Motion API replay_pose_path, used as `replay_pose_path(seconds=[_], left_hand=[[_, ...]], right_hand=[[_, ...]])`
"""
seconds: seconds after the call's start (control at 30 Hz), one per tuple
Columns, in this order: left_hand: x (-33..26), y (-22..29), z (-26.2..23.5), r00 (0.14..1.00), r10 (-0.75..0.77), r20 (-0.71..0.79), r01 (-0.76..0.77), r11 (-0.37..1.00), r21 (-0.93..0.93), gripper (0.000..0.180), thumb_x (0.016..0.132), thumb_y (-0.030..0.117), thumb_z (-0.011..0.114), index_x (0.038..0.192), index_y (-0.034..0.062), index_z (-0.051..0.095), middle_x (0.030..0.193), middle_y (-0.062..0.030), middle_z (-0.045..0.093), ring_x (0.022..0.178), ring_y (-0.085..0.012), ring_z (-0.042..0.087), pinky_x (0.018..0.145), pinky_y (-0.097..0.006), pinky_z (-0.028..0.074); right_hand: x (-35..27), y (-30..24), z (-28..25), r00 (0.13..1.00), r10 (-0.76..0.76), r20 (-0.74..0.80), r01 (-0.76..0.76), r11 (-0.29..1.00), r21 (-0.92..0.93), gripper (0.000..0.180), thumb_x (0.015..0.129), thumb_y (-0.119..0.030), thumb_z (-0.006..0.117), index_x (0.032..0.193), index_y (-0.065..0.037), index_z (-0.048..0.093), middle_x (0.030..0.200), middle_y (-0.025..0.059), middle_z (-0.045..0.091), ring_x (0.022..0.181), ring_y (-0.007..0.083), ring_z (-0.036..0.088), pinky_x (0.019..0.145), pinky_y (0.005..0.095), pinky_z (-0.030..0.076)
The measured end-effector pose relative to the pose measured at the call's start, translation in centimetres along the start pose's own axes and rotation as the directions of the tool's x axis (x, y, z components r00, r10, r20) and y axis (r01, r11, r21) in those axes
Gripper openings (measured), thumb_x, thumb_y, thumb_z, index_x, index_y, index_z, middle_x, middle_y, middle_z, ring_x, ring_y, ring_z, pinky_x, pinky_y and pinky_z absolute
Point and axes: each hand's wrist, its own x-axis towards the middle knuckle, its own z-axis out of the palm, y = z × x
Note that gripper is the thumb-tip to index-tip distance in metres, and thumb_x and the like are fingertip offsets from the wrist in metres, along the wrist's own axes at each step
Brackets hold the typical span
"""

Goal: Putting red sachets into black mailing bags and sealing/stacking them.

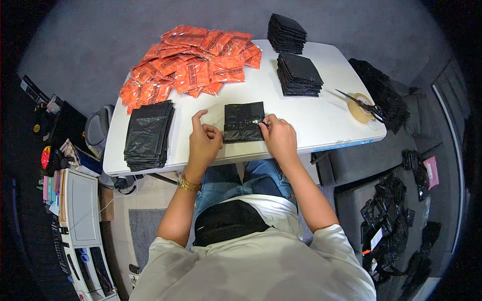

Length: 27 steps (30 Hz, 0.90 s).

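At the near side, I am finding the left hand (206, 143) hovering just beside the folded black packet (243, 113), index raised and other fingers curling, and I am unable to tell whether they are gripping anything, while the right hand (282, 138) is pinching the packet's right edge between thumb and fingers. The packet is lying on the table (326, 123) between the hands; I am judging the step to be working that edge, the next move calling for a steady, light pinch. Beyond, orange packets (193, 75) are lying heaped at left and two black stacks (299, 75) are standing at right.
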Motion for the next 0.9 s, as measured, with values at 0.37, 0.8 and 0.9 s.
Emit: replay_pose_path(seconds=[0.37, 0.8, 0.9], left_hand=[[-4.1, 0.8, 2.9, 0.850, 0.432, 0.302, -0.526, 0.650, 0.548, 0.076, 0.103, 0.008, 0.060, 0.167, -0.0055, 0.021, 0.168, -0.0259, 0.042, 0.146, -0.0455, 0.050, 0.124, -0.054, 0.039], [-4.2, 0.9, 2.5, 0.855, 0.387, 0.344, -0.517, 0.670, 0.533, 0.075, 0.100, 0.007, 0.059, 0.166, -0.0059, 0.025, 0.173, -0.0263, 0.032, 0.149, -0.0448, 0.047, 0.125, -0.057, 0.037], [-4.0, 0.8, 2.5, 0.838, 0.408, 0.361, -0.545, 0.651, 0.529, 0.079, 0.101, 0.011, 0.059, 0.167, -0.0085, 0.020, 0.170, -0.0272, 0.036, 0.150, -0.0446, 0.046, 0.124, -0.057, 0.037]], right_hand=[[0.3, 0.0, -0.1, 0.999, 0.034, -0.002, -0.035, 0.999, -0.020, 0.021, 0.098, -0.025, 0.077, 0.102, -0.006, 0.070, 0.067, 0.0108, 0.067, 0.073, 0.0342, 0.070, 0.070, 0.0463, 0.055], [-7.0, -3.8, -1.6, 0.923, -0.305, 0.235, 0.332, 0.939, -0.085, 0.083, 0.096, -0.037, 0.072, 0.161, 0.004, 0.041, 0.169, 0.0258, 0.037, 0.160, 0.0418, 0.031, 0.130, 0.0568, 0.023], [-7.3, -3.8, -1.2, 0.944, -0.265, 0.195, 0.292, 0.949, -0.120, 0.088, 0.093, -0.035, 0.076, 0.163, 0.003, 0.039, 0.170, 0.0266, 0.035, 0.160, 0.0423, 0.030, 0.131, 0.0564, 0.023]])
